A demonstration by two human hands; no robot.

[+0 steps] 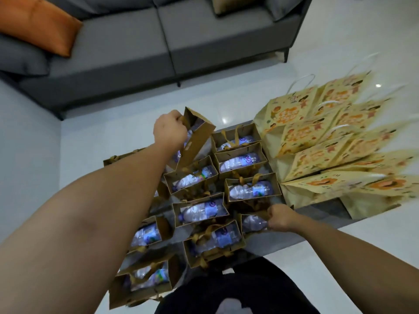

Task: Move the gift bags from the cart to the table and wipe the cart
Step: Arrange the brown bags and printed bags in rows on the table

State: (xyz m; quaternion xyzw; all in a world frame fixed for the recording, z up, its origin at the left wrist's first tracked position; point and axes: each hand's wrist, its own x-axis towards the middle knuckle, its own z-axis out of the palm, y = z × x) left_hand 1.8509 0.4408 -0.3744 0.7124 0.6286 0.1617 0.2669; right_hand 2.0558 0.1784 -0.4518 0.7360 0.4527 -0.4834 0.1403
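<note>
The right hand (280,217) grips the handle of a near brown gift bag (254,223) standing on the table (328,214). Farther out, the left hand (169,130) holds a tilted bag (192,137) aloft. Step: placing bags. Next: lower it into the open gap.

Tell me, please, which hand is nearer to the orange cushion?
Left. The left hand grips a raised bag toward the sofa where the orange cushion lies; the right hand is lower, nearer the person.

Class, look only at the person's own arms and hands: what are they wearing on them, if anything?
Nothing. The left hand and right hand are bare, with no gloves, rings, watch or bracelet visible. Both forearms are uncovered to the frame edge; no sleeves show.
</note>
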